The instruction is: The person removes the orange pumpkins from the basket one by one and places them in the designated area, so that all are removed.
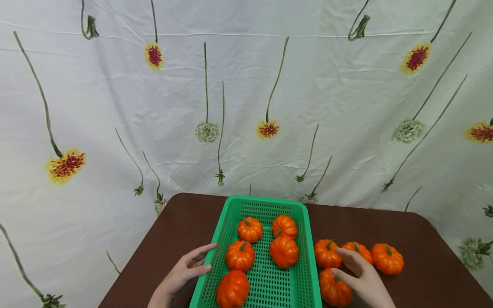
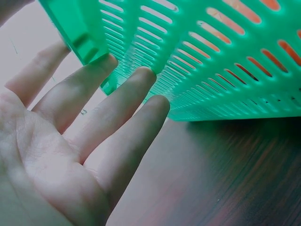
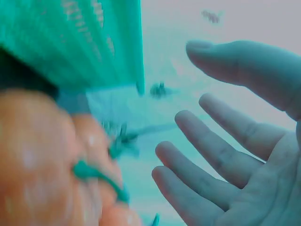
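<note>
We see five pumpkins [image 1: 240, 256] inside the green basket [image 1: 265, 199], slotted floor between rows; four loose pumpkins [image 1: 387, 259] right of its edge. Tabletop [image 1: 185, 222] runs past both sides. Left hand [image 1: 184, 270] half-spread at left wall, right hand [image 1: 361, 276] spread, both holding nothing. Only right wrist view separates fingers from pumpkins; left wrist shows fingertips outside the wall, contact unclear.

Basket [image 1: 266, 280] stands on the desk [image 1: 185, 231], cloth [image 1: 246, 162] behind; inside it, three pumpkins [image 1: 240, 256] run back to front along the left, and two other pumpkins [image 1: 284, 252] sit one before the other toward the back right. Right of the basket, four more pumpkins [image 1: 387, 259] lie on the desk: three in a rough left-to-right row, the leftmost just beside the basket, the fourth in front of that leftmost one.
</note>
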`<control>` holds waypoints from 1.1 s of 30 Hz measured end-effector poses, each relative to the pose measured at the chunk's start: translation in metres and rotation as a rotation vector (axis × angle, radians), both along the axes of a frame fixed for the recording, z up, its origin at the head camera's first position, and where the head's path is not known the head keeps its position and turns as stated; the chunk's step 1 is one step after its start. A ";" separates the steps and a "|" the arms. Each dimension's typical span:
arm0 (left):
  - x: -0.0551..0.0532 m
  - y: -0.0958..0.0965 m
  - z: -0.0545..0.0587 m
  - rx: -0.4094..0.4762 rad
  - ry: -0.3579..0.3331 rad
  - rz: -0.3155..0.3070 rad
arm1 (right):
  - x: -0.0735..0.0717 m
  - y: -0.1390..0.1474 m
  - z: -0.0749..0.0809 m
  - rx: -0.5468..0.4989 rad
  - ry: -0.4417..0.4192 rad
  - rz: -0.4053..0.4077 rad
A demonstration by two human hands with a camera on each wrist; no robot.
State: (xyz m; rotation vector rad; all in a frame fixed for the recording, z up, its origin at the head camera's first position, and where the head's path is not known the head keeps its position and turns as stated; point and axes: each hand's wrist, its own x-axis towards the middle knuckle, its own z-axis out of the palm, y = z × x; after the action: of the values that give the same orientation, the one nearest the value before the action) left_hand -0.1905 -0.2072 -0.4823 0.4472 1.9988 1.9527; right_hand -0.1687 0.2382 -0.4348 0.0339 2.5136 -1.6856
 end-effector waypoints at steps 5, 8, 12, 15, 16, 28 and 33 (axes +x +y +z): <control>0.000 -0.001 -0.001 0.019 -0.003 -0.019 | 0.000 -0.025 0.018 0.004 0.066 0.109; -0.001 -0.002 -0.002 0.030 -0.005 -0.029 | -0.002 -0.039 0.031 0.052 0.166 0.231; -0.001 -0.002 -0.002 0.024 -0.007 -0.029 | -0.005 -0.057 0.047 0.134 0.272 0.383; -0.001 -0.002 -0.002 0.011 -0.002 -0.022 | -0.009 -0.069 0.055 0.173 0.297 0.500; -0.001 -0.002 -0.002 0.009 0.001 -0.020 | -0.011 -0.074 0.058 0.184 0.302 0.537; -0.002 -0.001 -0.001 0.011 0.034 -0.033 | -0.040 -0.123 0.056 0.189 0.278 0.810; -0.001 -0.001 -0.001 0.015 0.036 -0.041 | -0.045 -0.139 0.050 0.176 0.238 0.870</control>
State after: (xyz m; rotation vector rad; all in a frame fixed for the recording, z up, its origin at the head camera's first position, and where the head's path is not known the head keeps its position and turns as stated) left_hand -0.1915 -0.2083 -0.4833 0.5268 1.9814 1.9495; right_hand -0.2139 0.0991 -0.3846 -1.1166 2.2539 -1.1394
